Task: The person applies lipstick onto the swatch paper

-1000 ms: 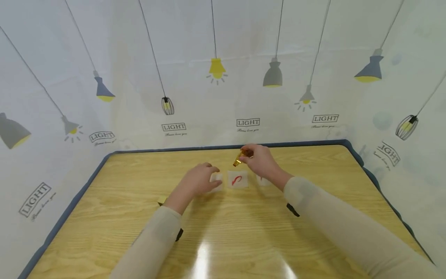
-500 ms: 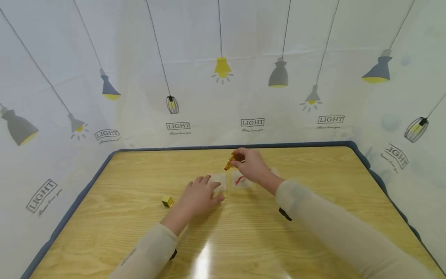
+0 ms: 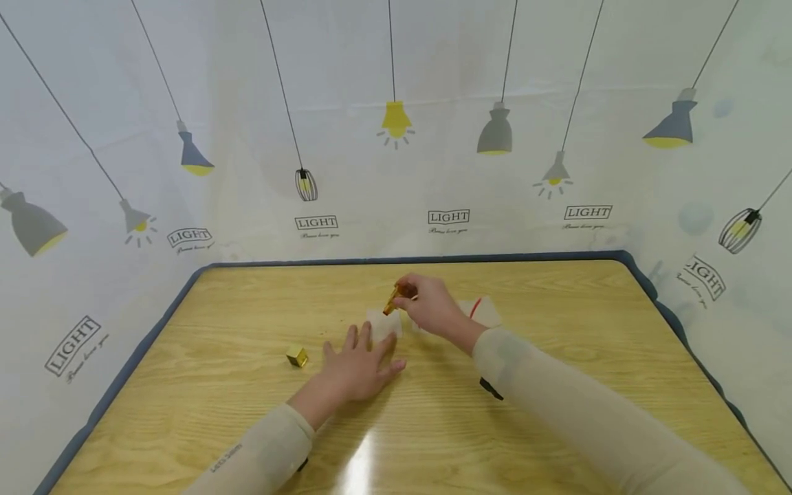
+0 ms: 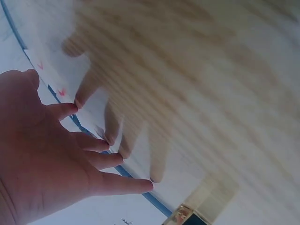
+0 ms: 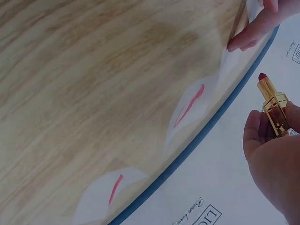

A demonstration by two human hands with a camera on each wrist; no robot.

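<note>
My right hand (image 3: 430, 304) pinches an uncapped gold lipstick (image 5: 275, 105) between thumb and fingers, its red tip pointing out over the left sheet in the head view. My left hand (image 3: 355, 368) is spread with straight fingers, the fingertips at the near edge of that white paper square (image 3: 379, 320). In the left wrist view the fingers (image 4: 124, 184) reach down to the tabletop. A second paper square (image 5: 193, 101) bears a red stroke and is mostly covered by the right hand in the head view. Farther right lies a third square (image 3: 485, 313), also with a red stroke.
A gold cube-shaped lipstick cap (image 3: 297, 356) stands on the wooden table (image 3: 216, 399), left of the left hand. Dark blue edging (image 3: 346, 261) runs along the table's far side. Behind it hangs a white backdrop (image 3: 247, 206) printed with lamps.
The right hand has moved left with the lipstick, from over the marked squares to the left one. The left hand has drawn back toward the near side, its fingers spreading and uncovering more paper.
</note>
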